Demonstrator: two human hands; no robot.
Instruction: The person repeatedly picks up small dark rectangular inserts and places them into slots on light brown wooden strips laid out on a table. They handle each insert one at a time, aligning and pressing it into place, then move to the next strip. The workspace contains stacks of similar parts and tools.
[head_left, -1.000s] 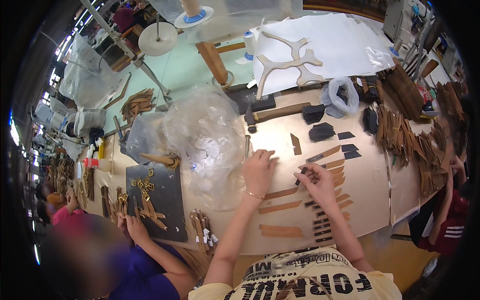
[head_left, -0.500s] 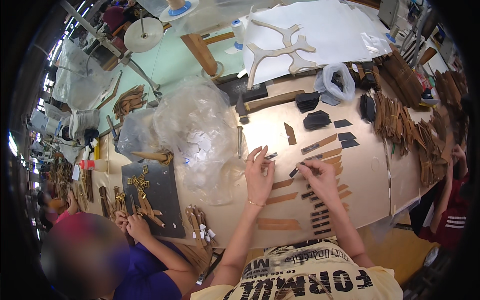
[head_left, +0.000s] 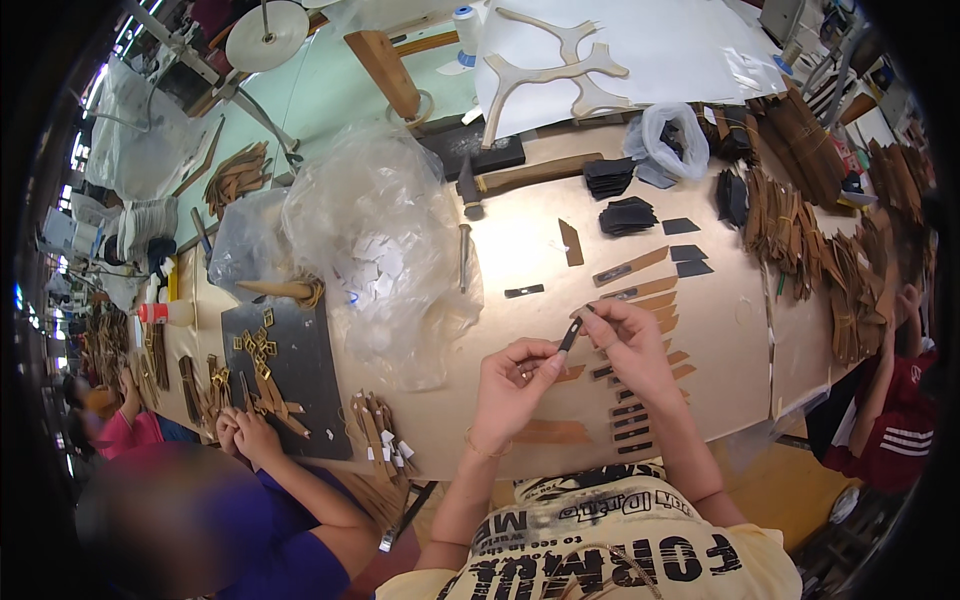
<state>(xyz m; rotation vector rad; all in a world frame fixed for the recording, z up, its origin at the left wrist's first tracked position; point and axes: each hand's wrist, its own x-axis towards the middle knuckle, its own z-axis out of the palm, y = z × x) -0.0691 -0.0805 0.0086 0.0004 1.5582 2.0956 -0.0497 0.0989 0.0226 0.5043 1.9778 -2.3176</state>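
Between my hands is a small dark strip (head_left: 571,336) with a light patch in its middle, tilted. My right hand (head_left: 636,352) pinches its upper end between thumb and fingers. The thumb and fingers of my left hand (head_left: 508,398) are closed at the lower end. Below my right hand, several similar dark strips (head_left: 631,421) lie in a column, partly covered by my hand and forearm. Tan leather strips (head_left: 655,302) with slanted ends lie fanned beside it, two carrying dark strips. Another dark strip (head_left: 524,291) lies alone beyond my left hand.
A clear plastic bag (head_left: 375,200) with white tags spreads to the left. A hammer (head_left: 530,178) and a thin metal tool (head_left: 464,260) lie beyond. Black piece stacks (head_left: 628,216) and brown leather bundles (head_left: 785,225) lie right. A co-worker's hands (head_left: 250,437) work beside a dark board (head_left: 318,365).
My left hand has come right and nearer me, from open beside the lone dark strip to the held strip's lower end. My right hand has moved slightly. The lone strip is now uncovered.
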